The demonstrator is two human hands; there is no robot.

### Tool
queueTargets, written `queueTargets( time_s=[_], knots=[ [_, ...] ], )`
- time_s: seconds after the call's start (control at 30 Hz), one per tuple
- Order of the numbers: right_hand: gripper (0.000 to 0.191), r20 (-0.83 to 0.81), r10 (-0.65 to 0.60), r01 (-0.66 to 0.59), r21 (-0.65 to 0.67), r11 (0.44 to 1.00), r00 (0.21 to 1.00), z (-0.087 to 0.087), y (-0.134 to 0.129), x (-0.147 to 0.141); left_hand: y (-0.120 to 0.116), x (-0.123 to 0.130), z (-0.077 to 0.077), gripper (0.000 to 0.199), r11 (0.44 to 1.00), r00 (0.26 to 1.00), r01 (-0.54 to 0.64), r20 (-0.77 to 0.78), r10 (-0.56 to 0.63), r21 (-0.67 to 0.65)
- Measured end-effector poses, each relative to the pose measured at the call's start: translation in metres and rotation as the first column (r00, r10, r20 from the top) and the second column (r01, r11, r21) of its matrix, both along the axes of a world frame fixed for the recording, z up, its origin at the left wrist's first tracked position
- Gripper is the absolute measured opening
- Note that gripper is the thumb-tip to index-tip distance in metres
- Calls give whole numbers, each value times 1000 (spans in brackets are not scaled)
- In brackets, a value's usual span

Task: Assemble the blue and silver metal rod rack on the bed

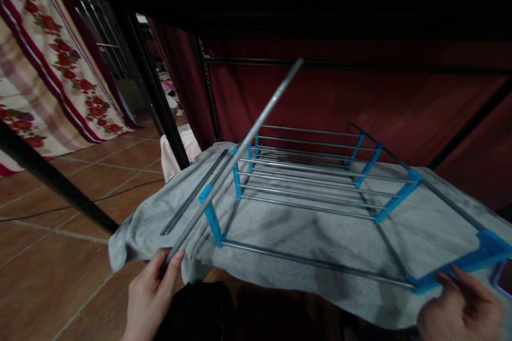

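Note:
My left hand (pixel 154 290) is closed around the lower end of a long grey metal tube (pixel 262 117). The tube slants up and away, passing over the blue connector (pixel 205 193) at the front left of a rack; whether it is seated there I cannot tell. Thin metal rods (pixel 312 203) and blue plastic brackets make up this rack, which lies on a grey cloth (pixel 280 234). At the front right corner, my slightly blurred right hand (pixel 460 303) is closed with its fingertips on a blue bracket (pixel 452 272).
Two loose metal tubes (pixel 194 194) lie on the cloth left of the rack. Black metal posts (pixel 154 80) and a dark overhead surface frame this space, with a red curtain (pixel 320 96) behind. A cable (pixel 120 192) runs across the tiled floor (pixel 44 266) beside a floral curtain (pixel 60 58).

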State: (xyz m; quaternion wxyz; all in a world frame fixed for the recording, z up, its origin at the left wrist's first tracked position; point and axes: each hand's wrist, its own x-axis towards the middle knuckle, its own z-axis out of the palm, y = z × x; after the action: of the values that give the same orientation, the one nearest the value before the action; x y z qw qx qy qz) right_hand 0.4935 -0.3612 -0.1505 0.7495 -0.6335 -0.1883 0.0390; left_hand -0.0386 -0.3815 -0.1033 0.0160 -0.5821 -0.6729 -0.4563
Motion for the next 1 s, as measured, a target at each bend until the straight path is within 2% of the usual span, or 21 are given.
queueTargets(
  time_s=[0.07, 0.13, 0.2, 0.27, 0.4, 0.5, 0.57, 0.6, 0.7, 0.83, 0.93, 1.0],
  knots=[
    [34, 178, 36, -37, 4, 999, 983, 0, 4, -6, -1, 12, 2, 32, 993, 981, 112, -162, -103, 47],
    [37, 200, 230, -225, -48, 973, 953, 2, 10, -13, 5, 29, 4, 28, 974, 929, 218, -320, -188, 60],
    [47, 98, 456, -450, -83, 889, 884, 6, 17, -23, 14, 47, 5, 28, 958, 856, 284, -458, -238, 35],
    [58, -34, 619, -620, -60, 782, 785, 10, 23, -32, 24, 63, 5, 30, 946, 779, 324, -563, -277, -17],
    [60, -273, 743, -762, 54, 646, 611, 18, 32, -42, 39, 86, 1, 26, 929, 667, 351, -664, -338, -120],
    [57, -405, 760, -799, 107, 592, 508, 19, 39, -37, 46, 96, -1, 19, 915, 619, 357, -687, -382, -188],
    [52, -465, 744, -793, 132, 595, 481, 16, 46, -30, 51, 101, -2, 17, 902, 588, 369, -694, -415, -226],
    [48, -489, 723, -777, 134, 615, 488, 12, 50, -25, 53, 104, -2, 16, 894, 574, 375, -696, -432, -245],
    [33, -550, 635, -721, 81, 688, 543, -2, 62, -12, 59, 111, -5, 13, 875, 540, 384, -697, -473, -295],
    [29, -569, 589, -713, 8, 701, 573, -22, 72, 1, 71, 118, -9, 11, 876, 510, 373, -721, -468, -305],
    [24, -569, 518, -654, -47, 755, 638, -36, 74, 9, 81, 124, -8, 9, 867, 468, 398, -746, -474, -301],
    [23, -606, 484, -640, -54, 767, 632, -45, 75, 13, 89, 126, -8, 7, 858, 451, 416, -750, -483, -302]
  ],
)
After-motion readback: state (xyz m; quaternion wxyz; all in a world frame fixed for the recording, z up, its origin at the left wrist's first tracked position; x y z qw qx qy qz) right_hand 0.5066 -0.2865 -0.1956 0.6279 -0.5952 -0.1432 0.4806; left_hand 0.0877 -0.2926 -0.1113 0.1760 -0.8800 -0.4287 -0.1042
